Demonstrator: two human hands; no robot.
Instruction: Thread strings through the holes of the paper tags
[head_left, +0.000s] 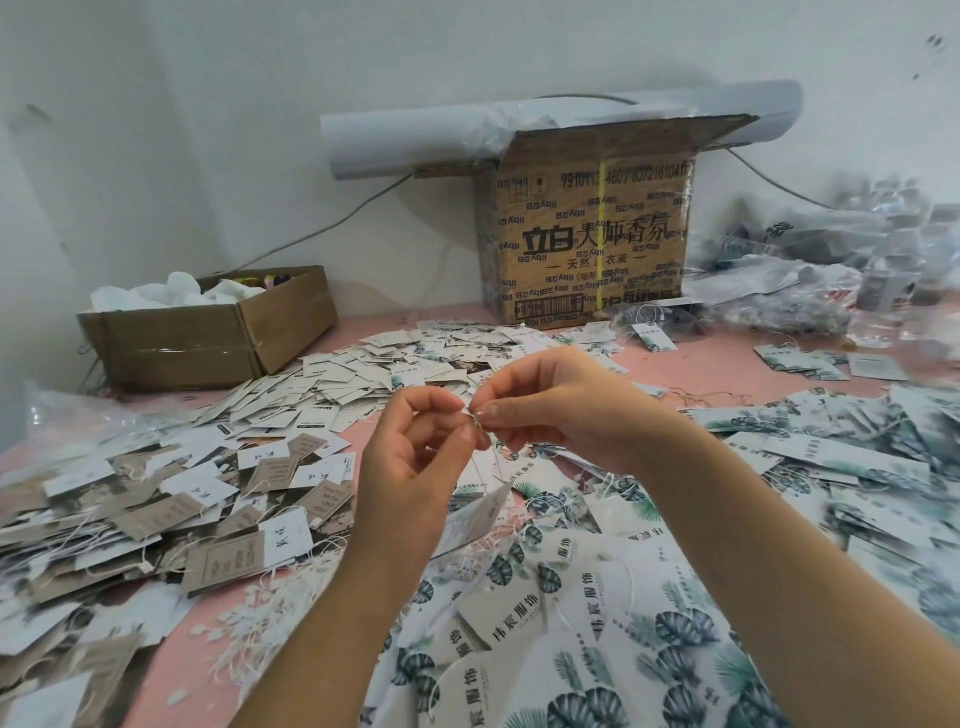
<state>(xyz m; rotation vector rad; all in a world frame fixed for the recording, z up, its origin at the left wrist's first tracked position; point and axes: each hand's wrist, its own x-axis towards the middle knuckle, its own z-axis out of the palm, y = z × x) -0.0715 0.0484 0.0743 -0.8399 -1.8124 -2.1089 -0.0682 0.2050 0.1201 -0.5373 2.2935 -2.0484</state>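
Hands raised: left hand (415, 457), right hand (556, 405) both pinch string (477, 422); tag (475, 514) dangles below.

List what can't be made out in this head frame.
- Head view: string tip, hidden where left hand and right hand pinch it; knot or loop unclear.
- Head view: hanging tag, tilted and blurred; its hole too small to see.
- Head view: plastic clutter far right, blurred by lens edge.
- Head view: low box contents, covered by white wadding.
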